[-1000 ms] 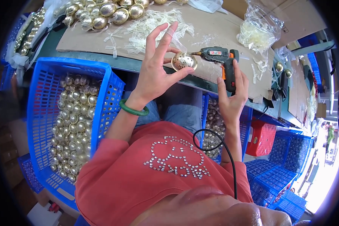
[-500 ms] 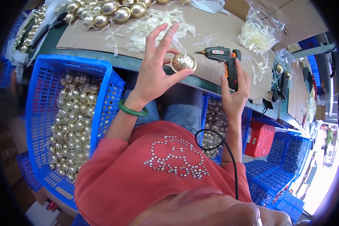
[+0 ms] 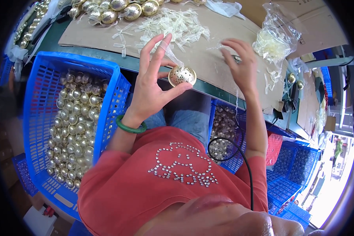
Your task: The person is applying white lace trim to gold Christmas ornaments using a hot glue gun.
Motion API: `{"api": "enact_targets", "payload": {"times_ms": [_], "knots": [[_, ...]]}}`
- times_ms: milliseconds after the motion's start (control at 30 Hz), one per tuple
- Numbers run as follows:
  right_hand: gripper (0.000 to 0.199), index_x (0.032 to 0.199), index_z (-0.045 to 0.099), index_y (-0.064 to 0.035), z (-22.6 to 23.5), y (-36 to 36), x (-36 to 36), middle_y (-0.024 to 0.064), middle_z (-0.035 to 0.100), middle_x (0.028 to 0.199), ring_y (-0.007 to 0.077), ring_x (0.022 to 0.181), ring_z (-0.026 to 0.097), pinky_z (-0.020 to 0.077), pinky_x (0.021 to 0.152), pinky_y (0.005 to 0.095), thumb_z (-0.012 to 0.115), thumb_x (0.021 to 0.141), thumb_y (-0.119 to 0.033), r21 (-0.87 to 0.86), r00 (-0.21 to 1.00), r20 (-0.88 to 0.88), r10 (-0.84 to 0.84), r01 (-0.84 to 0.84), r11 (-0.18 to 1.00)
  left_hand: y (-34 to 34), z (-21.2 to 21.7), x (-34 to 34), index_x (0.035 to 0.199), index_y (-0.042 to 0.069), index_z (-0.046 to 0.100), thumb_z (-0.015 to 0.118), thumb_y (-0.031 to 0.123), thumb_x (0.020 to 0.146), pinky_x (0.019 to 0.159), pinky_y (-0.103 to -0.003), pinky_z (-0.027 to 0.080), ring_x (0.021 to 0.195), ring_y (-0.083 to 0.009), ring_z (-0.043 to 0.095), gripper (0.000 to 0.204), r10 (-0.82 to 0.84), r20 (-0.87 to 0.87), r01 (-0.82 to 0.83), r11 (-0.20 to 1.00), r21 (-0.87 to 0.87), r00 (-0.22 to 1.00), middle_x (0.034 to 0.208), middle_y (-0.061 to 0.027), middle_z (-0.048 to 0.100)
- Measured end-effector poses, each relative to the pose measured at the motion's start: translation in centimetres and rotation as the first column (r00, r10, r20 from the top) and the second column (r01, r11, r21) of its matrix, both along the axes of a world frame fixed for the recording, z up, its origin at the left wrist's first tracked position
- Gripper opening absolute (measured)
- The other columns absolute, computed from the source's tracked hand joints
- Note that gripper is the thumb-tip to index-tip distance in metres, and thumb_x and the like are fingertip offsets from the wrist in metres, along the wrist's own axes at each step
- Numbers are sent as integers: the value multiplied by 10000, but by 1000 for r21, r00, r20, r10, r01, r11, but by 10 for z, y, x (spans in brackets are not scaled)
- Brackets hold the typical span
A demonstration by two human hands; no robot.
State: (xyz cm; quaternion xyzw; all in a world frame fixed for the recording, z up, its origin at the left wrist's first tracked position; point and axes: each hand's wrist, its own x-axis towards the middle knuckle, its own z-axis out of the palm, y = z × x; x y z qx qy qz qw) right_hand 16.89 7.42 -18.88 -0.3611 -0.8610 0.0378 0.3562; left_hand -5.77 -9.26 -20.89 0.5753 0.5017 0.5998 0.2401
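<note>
My left hand [image 3: 150,74], with a green bangle at its wrist, holds up a round gold ornament [image 3: 182,75] with a flared rim and a dark speckled pattern. Thumb and fingers pinch it, and a sheer whitish ribbon [image 3: 171,55] runs from its top to the raised fingers. Over the cardboard on the right, my right hand [image 3: 243,65] has its fingers apart and curved, holding nothing I can see. A small dark piece [image 3: 236,59] shows behind that hand, mostly hidden; I cannot tell what it is.
Tied sheer ribbons [image 3: 173,27] lie heaped on the cardboard [image 3: 208,59], beside finished-looking gold ornaments [image 3: 133,11]. A clear bag [image 3: 273,43] of ribbons stands at right. Blue crates [image 3: 116,84] of gold ornaments flank my legs. A black cable [image 3: 246,165] loops near my right forearm.
The glue gun that was in my right hand is no longer seen in it, and that hand has moved up and away over the table. My left hand has shifted slightly left with the ornament.
</note>
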Motion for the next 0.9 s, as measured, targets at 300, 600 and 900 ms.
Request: {"api": "enact_targets", "payload": {"times_ms": [300, 600, 900], "knots": [[185, 1093, 776, -95, -31, 41, -108, 86, 740, 1040, 284, 1033, 652, 534, 918, 397, 759, 921, -158, -100, 872, 249, 422, -410, 907, -4, -3, -8, 1632, 101, 340, 923, 164, 772, 851, -323, 640, 1093, -211, 668, 1041, 20, 29, -19, 999, -28, 999, 1597, -145, 293], [156, 1044, 781, -72, 15, -4, -68, 84, 742, 982, 245, 911, 673, 534, 839, 346, 743, 898, -34, -118, 947, -5, 322, -320, 940, 2, -7, -12, 1627, 106, 348, 923, 159, 769, 854, -324, 640, 1092, -205, 669, 1034, 40, 42, -39, 999, -27, 998, 1592, -136, 303], [185, 1008, 765, -56, 35, -78, -37, 67, 739, 971, 257, 905, 661, 532, 801, 349, 773, 838, 16, -151, 885, -133, 446, -463, 873, 9, -1, 1, 1627, 139, 358, 917, 177, 778, 848, -329, 638, 1074, -204, 678, 1018, -4, 8, 4, 1000, -6, 1000, 1587, -137, 312]]}}
